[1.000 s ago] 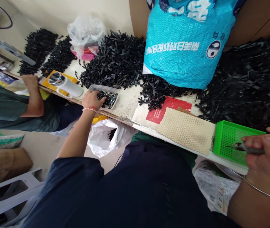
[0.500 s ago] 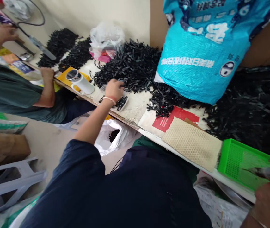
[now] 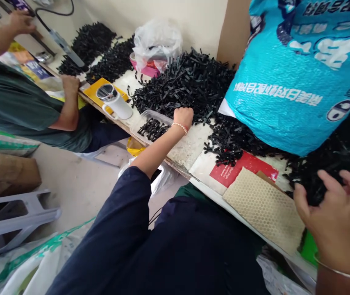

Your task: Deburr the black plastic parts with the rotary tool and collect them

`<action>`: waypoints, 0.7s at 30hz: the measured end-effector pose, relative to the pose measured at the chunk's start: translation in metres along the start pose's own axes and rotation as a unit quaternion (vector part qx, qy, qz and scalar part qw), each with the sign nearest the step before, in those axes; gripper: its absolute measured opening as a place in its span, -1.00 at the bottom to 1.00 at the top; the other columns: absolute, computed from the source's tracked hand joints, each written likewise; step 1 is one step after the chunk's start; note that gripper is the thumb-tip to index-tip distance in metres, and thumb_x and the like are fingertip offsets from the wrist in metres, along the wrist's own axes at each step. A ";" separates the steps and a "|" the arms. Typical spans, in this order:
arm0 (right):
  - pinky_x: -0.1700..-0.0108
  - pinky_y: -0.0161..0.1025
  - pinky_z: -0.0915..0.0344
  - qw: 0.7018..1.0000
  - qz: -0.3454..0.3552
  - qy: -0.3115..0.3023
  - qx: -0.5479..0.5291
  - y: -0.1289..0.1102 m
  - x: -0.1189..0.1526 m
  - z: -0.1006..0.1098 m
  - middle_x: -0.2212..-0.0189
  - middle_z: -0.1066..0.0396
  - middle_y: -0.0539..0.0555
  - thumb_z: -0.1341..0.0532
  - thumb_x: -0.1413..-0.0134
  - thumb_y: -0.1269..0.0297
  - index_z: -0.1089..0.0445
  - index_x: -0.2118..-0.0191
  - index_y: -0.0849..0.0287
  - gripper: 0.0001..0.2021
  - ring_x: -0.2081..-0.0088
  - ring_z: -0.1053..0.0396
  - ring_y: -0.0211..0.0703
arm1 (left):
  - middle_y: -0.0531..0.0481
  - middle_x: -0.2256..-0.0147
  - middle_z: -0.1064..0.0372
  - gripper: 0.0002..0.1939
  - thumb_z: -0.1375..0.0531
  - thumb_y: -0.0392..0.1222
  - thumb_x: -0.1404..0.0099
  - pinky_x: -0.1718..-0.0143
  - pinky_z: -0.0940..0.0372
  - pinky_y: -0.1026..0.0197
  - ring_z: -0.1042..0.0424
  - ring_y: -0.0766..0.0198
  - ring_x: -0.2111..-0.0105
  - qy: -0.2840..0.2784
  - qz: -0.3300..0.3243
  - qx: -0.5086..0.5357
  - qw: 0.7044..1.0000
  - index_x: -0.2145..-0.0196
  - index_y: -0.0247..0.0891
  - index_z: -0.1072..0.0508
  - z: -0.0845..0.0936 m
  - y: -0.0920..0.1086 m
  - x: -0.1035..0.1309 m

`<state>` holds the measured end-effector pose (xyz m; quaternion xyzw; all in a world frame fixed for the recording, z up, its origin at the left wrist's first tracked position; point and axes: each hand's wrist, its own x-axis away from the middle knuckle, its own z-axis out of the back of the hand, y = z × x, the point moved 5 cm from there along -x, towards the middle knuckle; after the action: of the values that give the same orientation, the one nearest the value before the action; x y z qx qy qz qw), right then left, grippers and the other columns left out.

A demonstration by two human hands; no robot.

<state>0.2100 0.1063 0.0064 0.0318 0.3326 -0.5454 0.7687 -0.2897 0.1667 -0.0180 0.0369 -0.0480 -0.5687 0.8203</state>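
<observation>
Black pieces [image 3: 187, 84]: heaped upper centre — likely light, stiffish, prone to slide and tangle; best pinched mid-length.
Left hand [image 3: 183, 117]: at the heap's front, fingers hidden — cannot tell if it grips any.
Right hand [image 3: 335, 209]: lower right, fingers spread, nothing gripped.
Bench edge [image 3: 179, 167]: slants down rightward; bare room right of the clear tub [image 3: 150, 113].

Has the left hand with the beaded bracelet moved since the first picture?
Yes, rightward: the left hand was over the clear rectangular plastic container; now it is past its right end, at the large heap of black strips.
</observation>
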 end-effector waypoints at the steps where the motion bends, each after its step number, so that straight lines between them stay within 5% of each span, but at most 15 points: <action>1: -0.35 0.59 -0.20 0.998 0.037 -0.032 0.037 -0.002 -0.012 -0.013 -0.39 -0.30 0.42 -0.42 0.05 -0.05 -0.49 -0.25 0.00 -0.30 -0.37 -0.30 0.65 | -0.48 -0.10 -0.57 -0.52 0.09 -0.43 -0.59 -0.15 -0.24 -0.05 -0.51 -0.10 -0.16 0.000 0.001 0.000 1.000 -0.15 -0.43 -0.59 0.001 -0.001 -0.001; 4: -0.35 0.48 -0.28 0.977 0.048 -0.153 0.139 0.005 -0.034 -0.045 -0.47 -0.19 0.61 -0.10 -0.34 -0.11 -0.29 -0.46 0.34 -0.24 -0.42 -0.26 0.64 | -0.42 -0.13 -0.57 -0.54 0.07 -0.41 -0.60 -0.16 -0.26 -0.03 -0.50 -0.08 -0.19 -0.013 -0.003 -0.016 1.000 -0.16 -0.36 -0.59 0.003 -0.004 -0.006; 9: -0.15 0.18 -0.46 0.925 0.052 -0.277 0.256 0.022 -0.044 -0.069 -0.12 -0.60 0.51 0.17 -0.47 -0.11 -0.46 -0.31 0.43 -0.23 -0.08 -0.56 0.43 | -0.41 -0.14 -0.55 -0.50 0.08 -0.45 -0.57 -0.16 -0.28 -0.04 -0.48 -0.11 -0.22 -0.024 -0.037 -0.035 0.998 -0.17 -0.40 -0.59 0.012 -0.003 -0.010; 14: 0.07 0.06 -0.43 0.916 0.049 -0.284 0.279 0.035 -0.053 -0.074 -0.05 -0.66 0.39 0.10 -0.48 -0.08 -0.60 -0.17 0.27 -0.33 0.07 -0.59 0.30 | -0.44 -0.12 -0.54 -0.56 0.01 -0.42 -0.52 -0.16 -0.28 -0.04 -0.49 -0.13 -0.19 0.003 -0.054 -0.018 0.998 -0.18 -0.43 -0.54 0.021 -0.001 -0.004; 18: 0.13 0.03 -0.37 0.935 0.029 -0.261 0.240 0.053 -0.062 -0.073 -0.01 -0.68 0.40 -0.06 -0.44 0.03 -0.66 -0.10 0.27 -0.47 0.14 -0.58 0.23 | -0.40 -0.01 -0.57 -0.58 -0.01 -0.38 -0.52 -0.10 -0.32 -0.01 -0.56 -0.10 -0.07 0.025 -0.037 0.017 0.999 -0.20 -0.42 -0.48 0.032 -0.008 0.000; 21: 0.29 0.02 -0.28 0.953 -0.030 -0.215 0.214 0.077 -0.064 -0.066 0.10 -0.70 0.42 -0.22 -0.34 0.09 -0.67 -0.10 0.20 -0.59 0.25 -0.56 0.17 | -0.26 0.12 -0.58 -0.63 -0.03 -0.34 -0.53 -0.05 -0.35 0.04 -0.58 -0.04 0.01 0.092 -0.036 0.096 0.990 -0.18 -0.32 -0.46 0.041 -0.016 0.008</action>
<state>0.2328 0.2166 -0.0344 0.0675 0.0361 -0.6205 0.7805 -0.3064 0.1533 0.0214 0.1699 -0.0252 -0.5845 0.7930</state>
